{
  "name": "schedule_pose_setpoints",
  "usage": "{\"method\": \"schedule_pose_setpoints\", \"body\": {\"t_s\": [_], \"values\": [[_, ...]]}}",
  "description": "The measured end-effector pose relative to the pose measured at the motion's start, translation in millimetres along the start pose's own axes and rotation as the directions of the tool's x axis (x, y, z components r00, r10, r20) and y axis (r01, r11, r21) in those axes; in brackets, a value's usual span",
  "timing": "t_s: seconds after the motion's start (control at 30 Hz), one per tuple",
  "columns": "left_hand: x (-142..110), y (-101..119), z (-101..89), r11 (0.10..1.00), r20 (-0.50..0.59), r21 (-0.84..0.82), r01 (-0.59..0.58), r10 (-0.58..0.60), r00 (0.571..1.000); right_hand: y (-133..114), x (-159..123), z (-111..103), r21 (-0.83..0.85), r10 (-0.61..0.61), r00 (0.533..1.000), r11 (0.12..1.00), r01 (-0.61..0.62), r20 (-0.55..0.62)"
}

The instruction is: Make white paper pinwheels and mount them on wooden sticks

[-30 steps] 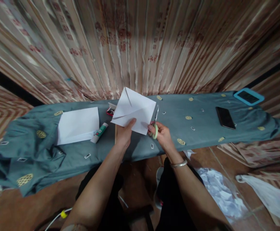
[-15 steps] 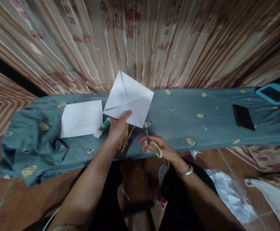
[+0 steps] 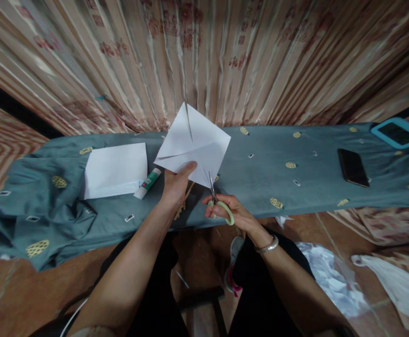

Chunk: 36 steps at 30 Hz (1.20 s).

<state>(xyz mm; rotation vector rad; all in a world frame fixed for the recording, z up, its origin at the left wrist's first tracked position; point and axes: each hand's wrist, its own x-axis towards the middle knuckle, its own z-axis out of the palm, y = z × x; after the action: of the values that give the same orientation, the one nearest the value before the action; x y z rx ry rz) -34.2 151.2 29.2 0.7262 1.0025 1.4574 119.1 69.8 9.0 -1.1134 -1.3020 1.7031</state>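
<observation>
My left hand (image 3: 178,182) pinches a white square of paper (image 3: 207,135), its thumb on top and the other fingers hidden underneath. Slits run inward from the paper's top and left corners. In my right hand (image 3: 234,210) are scissors (image 3: 229,216) with pale green handles, their blades at the paper's bottom corner, where a cut runs inward. Beneath my left hand, partly covered, lie several thin wooden sticks (image 3: 182,206). A green and white glue stick (image 3: 148,182) rests left of that hand, beside a stack of white paper (image 3: 116,171).
A grey-green patterned cloth (image 3: 263,173) covers the narrow table. At its right lie a black phone (image 3: 353,167) and a blue-framed device (image 3: 399,133). Curtains (image 3: 204,61) hang behind. On the floor, a clear bag of paper scraps (image 3: 334,276) sits near a white bag (image 3: 394,285).
The scissor blades reach farther into the bottom corner, and the cut there looks longer. The paper and left hand have shifted slightly right; the whole view has also moved a little.
</observation>
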Motion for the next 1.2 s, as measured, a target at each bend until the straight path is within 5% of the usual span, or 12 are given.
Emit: {"method": "schedule_pose_setpoints", "body": {"t_s": [1.2], "values": [[-0.1,1.8,-1.3,0.999,-0.005,0.007,-0.045,0.045,0.999,1.7,2.6,1.6,-0.020,0.061,0.996,0.998,-0.062,-0.057]]}}
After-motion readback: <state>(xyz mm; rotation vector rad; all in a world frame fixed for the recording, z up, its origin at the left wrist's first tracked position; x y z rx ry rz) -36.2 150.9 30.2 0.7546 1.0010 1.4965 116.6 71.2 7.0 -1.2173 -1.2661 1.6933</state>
